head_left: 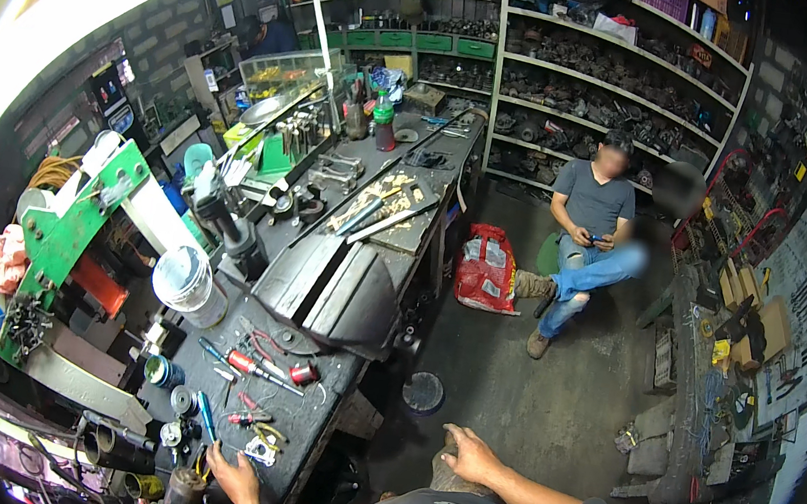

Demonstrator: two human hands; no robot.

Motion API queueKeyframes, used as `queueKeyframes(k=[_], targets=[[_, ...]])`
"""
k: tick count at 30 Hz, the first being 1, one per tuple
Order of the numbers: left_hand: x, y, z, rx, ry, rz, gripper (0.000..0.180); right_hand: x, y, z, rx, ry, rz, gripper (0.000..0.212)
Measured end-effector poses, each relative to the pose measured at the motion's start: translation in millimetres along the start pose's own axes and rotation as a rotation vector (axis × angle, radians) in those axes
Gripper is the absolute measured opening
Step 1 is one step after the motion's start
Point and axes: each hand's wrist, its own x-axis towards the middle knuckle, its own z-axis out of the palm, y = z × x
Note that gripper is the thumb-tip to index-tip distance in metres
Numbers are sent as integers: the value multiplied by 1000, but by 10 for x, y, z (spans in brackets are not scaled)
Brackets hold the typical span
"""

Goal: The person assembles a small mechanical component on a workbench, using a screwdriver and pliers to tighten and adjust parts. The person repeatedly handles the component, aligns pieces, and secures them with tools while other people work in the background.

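My left hand [234,476] is at the near end of the dark workbench [310,439], its fingers apart. The fingertips lie beside the lower end of a blue-handled tool [206,415] and next to a dark cylindrical motor-like part [185,495]; whether they touch either one I cannot tell. My right hand [470,458] rests over my bent knee with fingers spread, holding nothing visible. On the bench close to the left hand lie a small metal part [261,450], pliers with yellow handles [270,432], a red-handled screwdriver [242,362] and round metal pieces [182,400].
A large vise [345,295] stands on the bench, beside a white bucket [186,280] and a green press frame [82,218]. Across the floor sits another person [593,208] holding a phone-like object, near a red sack [488,269]. Shelves [615,107] of metal parts line the back.
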Motion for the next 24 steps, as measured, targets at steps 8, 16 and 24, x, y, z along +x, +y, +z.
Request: queueKeyframes(k=[8,16,24], targets=[[-311,1038,563,-188,137,60,69,1347,376,-749,16,-128,-284,73],[-101,2565,1024,-534,272,-76,56,2804,656,-2005,-85,-64,-395,64],[724,3402,1175,-870,324,10,56,3808,626,-2525,57,41,-481,48]])
